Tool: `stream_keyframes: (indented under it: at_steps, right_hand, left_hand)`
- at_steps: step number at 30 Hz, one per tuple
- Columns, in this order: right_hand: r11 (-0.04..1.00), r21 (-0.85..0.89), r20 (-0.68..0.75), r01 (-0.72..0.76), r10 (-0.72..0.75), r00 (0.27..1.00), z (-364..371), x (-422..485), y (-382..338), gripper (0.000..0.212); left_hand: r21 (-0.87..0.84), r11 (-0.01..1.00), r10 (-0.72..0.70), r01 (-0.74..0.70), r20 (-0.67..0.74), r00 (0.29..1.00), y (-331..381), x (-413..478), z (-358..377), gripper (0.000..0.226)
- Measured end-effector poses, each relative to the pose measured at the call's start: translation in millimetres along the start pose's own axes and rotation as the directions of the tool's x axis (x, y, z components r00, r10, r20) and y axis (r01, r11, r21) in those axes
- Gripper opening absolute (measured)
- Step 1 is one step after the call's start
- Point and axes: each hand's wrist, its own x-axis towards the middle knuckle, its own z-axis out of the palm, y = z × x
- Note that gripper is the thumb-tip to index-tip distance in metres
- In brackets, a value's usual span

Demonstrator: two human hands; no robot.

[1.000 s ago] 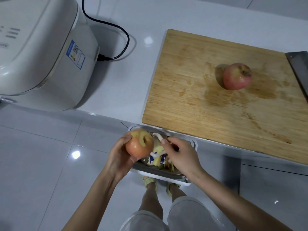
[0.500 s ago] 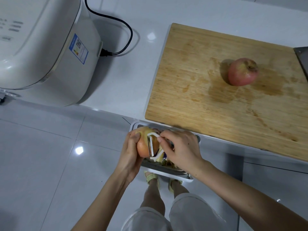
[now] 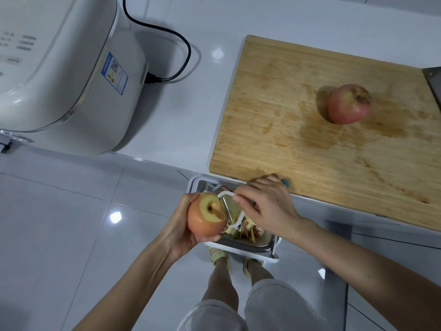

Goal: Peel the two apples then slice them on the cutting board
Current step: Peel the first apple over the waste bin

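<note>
Part-peeled apple in left hand, peeler in right hand against it, above bin of peelings

Home kitchen: white countertop, plugged-in white cooker, wooden cutting board, glossy tiled floor.

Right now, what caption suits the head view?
Left hand holds a partly peeled apple, right hand the peeler; second apple sits on the cutting board.

held apple: pink-orange skin, pale yellow peeled patch. board apple: red-pink, yellowish top. cutting board: tan wood grain, darker stains. peeler: white. rice cooker: cream, blue label. cord: black.
</note>
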Motion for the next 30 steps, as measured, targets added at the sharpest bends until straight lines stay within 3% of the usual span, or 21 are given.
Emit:
stream_keyframes:
  at_steps: [4, 8, 10, 11, 13, 14, 16, 17, 19, 24, 26, 28, 30]
  right_hand:
    - [0.993, -0.087, 0.068, -0.080, 0.086, 0.994, 5, -5, 17, 0.027]
    - [0.973, -0.100, 0.101, -0.206, 0.216, 0.971, -2, -3, 6, 0.021]
    - [0.927, -0.044, 0.205, -0.371, 0.372, 0.905, -8, -4, 4, 0.026]
    - [0.852, 0.095, 0.302, -0.514, 0.468, 0.831, -13, -5, 3, 0.034]
    - [0.533, 0.417, 0.507, -0.736, 0.536, 0.675, -24, -4, -5, 0.057]
    - [0.405, 0.488, 0.598, -0.773, 0.490, 0.634, -27, -4, -11, 0.062]
    - [0.317, 0.541, 0.703, -0.779, 0.338, 0.626, -25, -7, -25, 0.054]
    - [0.338, 0.557, 0.701, -0.759, 0.299, 0.647, -20, -10, -30, 0.054]
    - [0.390, 0.580, 0.619, -0.715, 0.361, 0.698, -10, -14, -32, 0.062]
    - [0.319, 0.645, 0.557, -0.695, 0.426, 0.713, 1, -21, -14, 0.025]
    - [0.341, 0.628, 0.540, -0.699, 0.456, 0.708, -1, -22, -10, 0.017]
    - [0.484, 0.521, 0.516, -0.703, 0.478, 0.711, 2, -27, -1, 0.022]
    - [0.616, 0.371, 0.560, -0.695, 0.449, 0.697, -3, -28, 2, 0.044]
  left_hand:
    - [-0.048, 0.995, -0.078, 0.084, 0.116, 0.990, 7, -3, -2, 0.054]
    - [0.059, 0.996, -0.070, 0.066, 0.078, 0.994, 11, -1, 0, 0.050]
    - [0.112, 0.992, -0.063, 0.059, 0.029, 0.998, 12, 1, -1, 0.049]
    - [0.136, 0.989, -0.053, 0.053, 0.000, 0.999, 11, 3, -3, 0.048]
    - [0.168, 0.985, -0.029, 0.034, -0.029, 0.999, 10, 6, -5, 0.047]
    - [0.171, 0.985, -0.021, 0.026, -0.030, 0.999, 9, 7, -5, 0.047]
    - [0.168, 0.986, -0.020, 0.018, 0.007, 1.000, 8, 8, -3, 0.046]
    - [0.174, 0.985, -0.026, 0.017, 0.046, 0.999, 8, 9, -2, 0.050]
    - [0.203, 0.979, -0.049, 0.028, 0.100, 0.994, 7, 10, 0, 0.055]
    - [0.243, 0.970, -0.045, 0.025, 0.079, 0.996, 8, 12, 0, 0.053]
    - [0.240, 0.970, -0.041, 0.028, 0.049, 0.998, 8, 14, -2, 0.049]
    - [0.228, 0.973, -0.049, 0.043, 0.023, 0.999, 7, 15, -3, 0.056]
    - [0.216, 0.975, -0.047, 0.045, 0.006, 0.999, 7, 16, -3, 0.055]
